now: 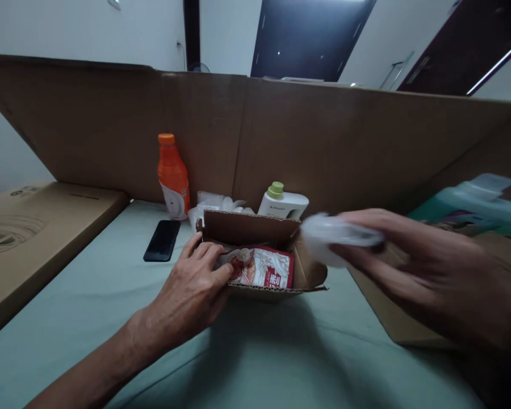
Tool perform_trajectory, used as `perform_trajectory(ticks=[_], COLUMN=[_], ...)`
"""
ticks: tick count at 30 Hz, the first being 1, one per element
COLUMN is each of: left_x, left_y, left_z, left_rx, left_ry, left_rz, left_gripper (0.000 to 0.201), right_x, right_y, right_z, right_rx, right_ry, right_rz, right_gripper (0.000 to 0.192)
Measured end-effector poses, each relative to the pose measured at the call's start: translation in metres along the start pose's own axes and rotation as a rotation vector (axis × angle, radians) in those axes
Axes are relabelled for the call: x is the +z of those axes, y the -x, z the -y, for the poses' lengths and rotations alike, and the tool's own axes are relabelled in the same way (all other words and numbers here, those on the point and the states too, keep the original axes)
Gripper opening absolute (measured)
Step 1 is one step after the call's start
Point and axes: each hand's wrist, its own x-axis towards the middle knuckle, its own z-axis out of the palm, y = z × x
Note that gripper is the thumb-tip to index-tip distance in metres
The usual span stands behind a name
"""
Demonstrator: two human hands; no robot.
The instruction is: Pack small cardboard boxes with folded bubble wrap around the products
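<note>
A small open cardboard box (247, 228) stands in the middle of the green cloth, with a red and white printed food packet (266, 267) lying inside. My left hand (198, 278) grips the box at its left end, the fingers over the edge and the thumb by the packet. To the right, my right hand (434, 272) pinches a white, translucent wrapped item (329, 240) above the box's right end. Motion blurs this item, so its kind cannot be made out; a dark spot shows near the fingers.
Behind the box stand an orange bottle (173, 179), a white bottle with green cap (283, 203) and clear plastic packaging (213, 201). A black phone (162, 241) lies left. Large cardboard (323, 142) walls the back. Right: a teal liquid bottle (472, 201) and another carton (392, 307). Left: a flat carton (46, 227).
</note>
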Motion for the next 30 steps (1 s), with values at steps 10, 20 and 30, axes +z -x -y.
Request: perform_trajectory(ticks=[10, 20, 30], left_x=[0.004, 0.003, 0.070], left_y=[-0.002, 0.026, 0.085], left_z=[0.004, 0.008, 0.022], left_rx=[-0.003, -0.110, -0.552], left_ry=[0.020, 0.107, 0.648], left_rz=[-0.012, -0.250, -0.088], left_gripper=[0.021, 0.051, 0.084], right_x=[0.118, 0.054, 0.125], right_y=[-0.064, -0.037, 0.091], right_z=[0.015, -0.007, -0.065], right_rx=[-0.297, -0.099, 0.387], right_ry=[0.263, 0.101, -0.289], right_rz=[0.867, 0.435, 0.093], right_gripper=[0.023, 0.026, 0.059])
